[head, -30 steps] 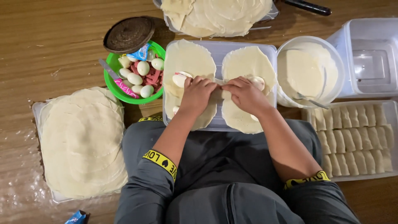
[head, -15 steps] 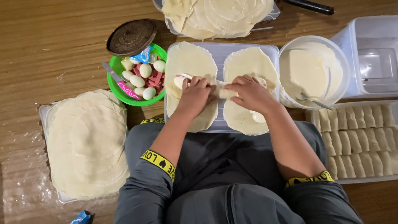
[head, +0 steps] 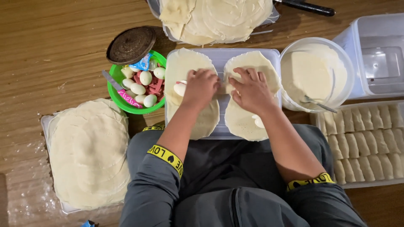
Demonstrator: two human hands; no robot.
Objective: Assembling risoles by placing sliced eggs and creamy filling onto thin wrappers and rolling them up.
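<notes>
Two round pale wrappers lie side by side on a clear tray (head: 274,54) in front of my lap. My left hand (head: 201,86) rests curled on the left wrapper (head: 185,63), beside half a boiled egg (head: 179,88). With its fingers spread, my right hand (head: 251,89) lies on the right wrapper (head: 242,122). The two hands meet at the middle of the tray and press on a small pale rolled wrapper (head: 222,87) between them. Another white egg piece (head: 258,122) lies on the right wrapper below my right wrist.
A green bowl (head: 126,105) at left holds egg halves, red strips and a knife, with a brown lid (head: 131,44) beside it. Wrapper stacks sit at far left (head: 88,151) and at the top (head: 214,17). At right are a white paste bowl (head: 313,73), finished rolls (head: 366,138) and a clear container (head: 378,59).
Both hands have shifted slightly up the tray while staying together on the roll. The view has also moved a little.
</notes>
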